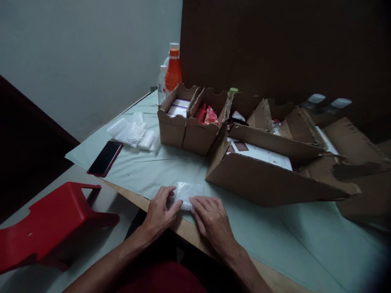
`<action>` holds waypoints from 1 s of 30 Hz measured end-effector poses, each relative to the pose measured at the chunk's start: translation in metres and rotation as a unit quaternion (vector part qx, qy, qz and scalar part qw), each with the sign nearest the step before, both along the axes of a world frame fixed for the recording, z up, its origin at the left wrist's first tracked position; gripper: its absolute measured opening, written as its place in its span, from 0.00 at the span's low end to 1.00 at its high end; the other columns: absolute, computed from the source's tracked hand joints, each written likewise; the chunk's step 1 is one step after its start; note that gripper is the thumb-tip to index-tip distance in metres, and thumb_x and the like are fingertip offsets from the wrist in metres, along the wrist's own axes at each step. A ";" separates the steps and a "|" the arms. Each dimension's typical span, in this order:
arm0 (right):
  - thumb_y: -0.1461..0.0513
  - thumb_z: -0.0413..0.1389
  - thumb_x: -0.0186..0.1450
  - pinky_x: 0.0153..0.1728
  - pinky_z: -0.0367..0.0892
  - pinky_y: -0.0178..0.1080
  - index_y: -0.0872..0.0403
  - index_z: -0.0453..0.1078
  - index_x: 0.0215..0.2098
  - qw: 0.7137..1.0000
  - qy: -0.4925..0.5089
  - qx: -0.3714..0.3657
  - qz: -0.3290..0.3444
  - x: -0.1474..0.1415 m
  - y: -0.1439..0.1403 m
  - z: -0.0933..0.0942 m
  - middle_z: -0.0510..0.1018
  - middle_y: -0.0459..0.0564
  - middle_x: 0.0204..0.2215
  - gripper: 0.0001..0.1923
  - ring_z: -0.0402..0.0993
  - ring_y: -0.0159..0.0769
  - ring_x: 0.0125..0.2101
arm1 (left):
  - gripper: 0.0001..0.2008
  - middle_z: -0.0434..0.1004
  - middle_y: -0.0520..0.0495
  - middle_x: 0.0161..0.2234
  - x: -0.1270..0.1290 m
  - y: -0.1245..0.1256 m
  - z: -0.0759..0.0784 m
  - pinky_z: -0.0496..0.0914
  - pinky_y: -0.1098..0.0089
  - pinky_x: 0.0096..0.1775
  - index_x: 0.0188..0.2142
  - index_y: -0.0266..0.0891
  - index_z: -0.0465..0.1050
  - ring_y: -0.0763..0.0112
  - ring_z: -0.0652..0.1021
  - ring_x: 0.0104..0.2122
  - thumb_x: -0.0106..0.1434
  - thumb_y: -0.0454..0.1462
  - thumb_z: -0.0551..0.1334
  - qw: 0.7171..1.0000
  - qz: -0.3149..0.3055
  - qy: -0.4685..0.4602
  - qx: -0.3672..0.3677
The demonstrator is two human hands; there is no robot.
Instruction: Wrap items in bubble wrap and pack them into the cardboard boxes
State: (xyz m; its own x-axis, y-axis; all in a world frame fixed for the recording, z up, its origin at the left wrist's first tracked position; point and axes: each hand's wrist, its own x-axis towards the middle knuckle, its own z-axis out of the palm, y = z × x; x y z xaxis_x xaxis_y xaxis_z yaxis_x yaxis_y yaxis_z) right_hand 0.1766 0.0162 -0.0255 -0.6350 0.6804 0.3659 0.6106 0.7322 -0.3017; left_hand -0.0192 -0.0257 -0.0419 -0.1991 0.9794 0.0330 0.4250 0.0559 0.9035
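"Where is the bubble-wrapped packet (190,190)?"

"On the pale green cloth (183,167), near the table's wooden edge. Take it as the clock's centre, with twelve pointing away from the person."

"And the hands?"

"The left hand (161,208) is at eight o'clock, fingers curled and held apart from the thumb, whose tip is at the packet's near left corner. The right hand (210,213) is at four, its fingers lying side by side over the packet's right side; I can't tell whether they pinch it."

"What's around them?"

"A dark-screened phone (104,158) at ten, by the table edge. Between ten and eleven, more bubble-wrapped pieces (132,131) in a loose cluster."

"Farther off?"

"An orange bottle (173,71) just short of twelve, behind a cardboard bin (171,132). Between two and three, a long cardboard box (262,179), open, a white carton (262,154) inside. Down on the floor, between eight and nine, a red stool (58,219)."
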 end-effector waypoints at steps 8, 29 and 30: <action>0.59 0.53 0.70 0.47 0.70 0.45 0.50 0.75 0.50 0.949 0.177 -0.241 -0.100 0.000 -0.010 0.000 0.83 0.51 0.45 0.13 0.78 0.44 0.45 | 0.29 0.75 0.37 0.54 0.016 -0.026 0.021 0.65 0.59 0.58 0.56 0.35 0.69 0.55 0.74 0.56 0.59 0.45 0.69 0.893 -0.037 -0.430 -0.128; 0.50 0.63 0.59 0.42 0.71 0.39 0.53 0.74 0.47 0.841 0.335 -0.416 -0.085 0.016 -0.030 0.029 0.81 0.51 0.39 0.23 0.77 0.41 0.39 | 0.18 0.72 0.48 0.34 0.046 -0.027 0.040 0.65 0.73 0.35 0.43 0.33 0.74 0.71 0.69 0.33 0.59 0.45 0.67 0.923 -0.176 -0.326 -0.106; 0.50 0.63 0.59 0.39 0.71 0.38 0.53 0.74 0.44 0.835 0.357 -0.407 -0.103 0.014 -0.031 0.026 0.81 0.50 0.36 0.20 0.76 0.39 0.36 | 0.22 0.72 0.48 0.35 0.047 -0.028 0.038 0.65 0.73 0.35 0.44 0.33 0.73 0.70 0.69 0.33 0.57 0.47 0.68 0.912 -0.179 -0.350 -0.116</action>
